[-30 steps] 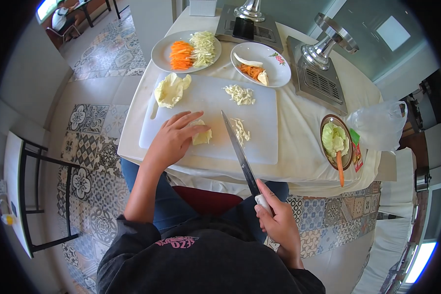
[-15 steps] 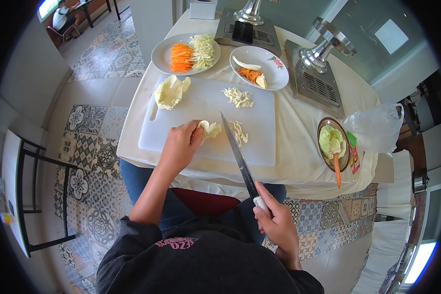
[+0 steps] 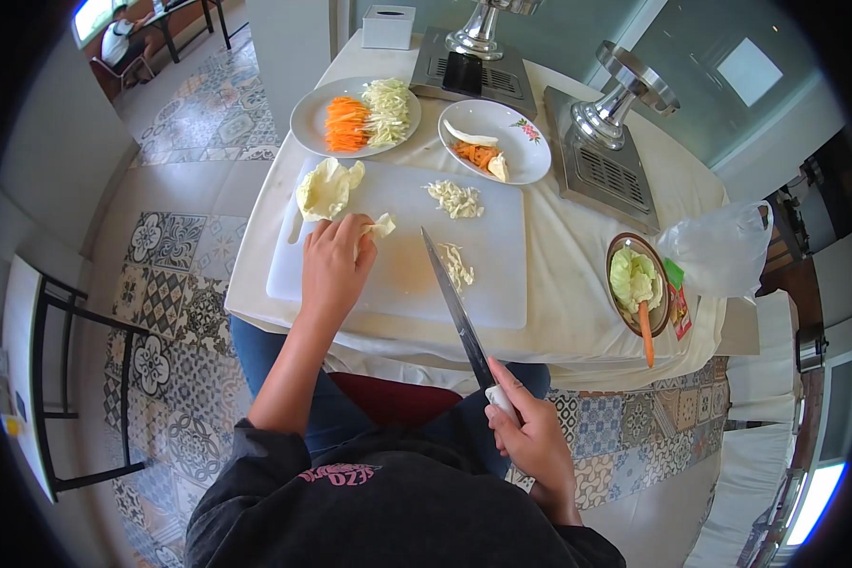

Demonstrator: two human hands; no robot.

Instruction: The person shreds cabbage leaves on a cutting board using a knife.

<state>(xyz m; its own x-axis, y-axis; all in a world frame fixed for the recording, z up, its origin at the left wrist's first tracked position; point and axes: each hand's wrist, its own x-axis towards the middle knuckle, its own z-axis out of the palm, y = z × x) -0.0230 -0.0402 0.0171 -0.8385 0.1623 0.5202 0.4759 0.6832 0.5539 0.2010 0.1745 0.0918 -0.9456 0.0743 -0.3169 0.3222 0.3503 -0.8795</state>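
My left hand is closed on a pale cabbage leaf over the left part of the white cutting board. Just beyond it lies a larger cabbage leaf. My right hand grips the white handle of a long kitchen knife, its blade slanting up and left with the tip over the board. Close to the blade is a small heap of shredded cabbage. Another pile of cut cabbage sits farther back on the board.
Behind the board stand a plate of carrot and cabbage strips and a flowered plate with scraps. To the right are a brown-rimmed bowl, a plastic bag and metal stands. A person sits far left.
My left hand has moved away from the knife, up and left toward the larger leaf, taking the cabbage leaf along. The knife stays in my right hand, nearly still.
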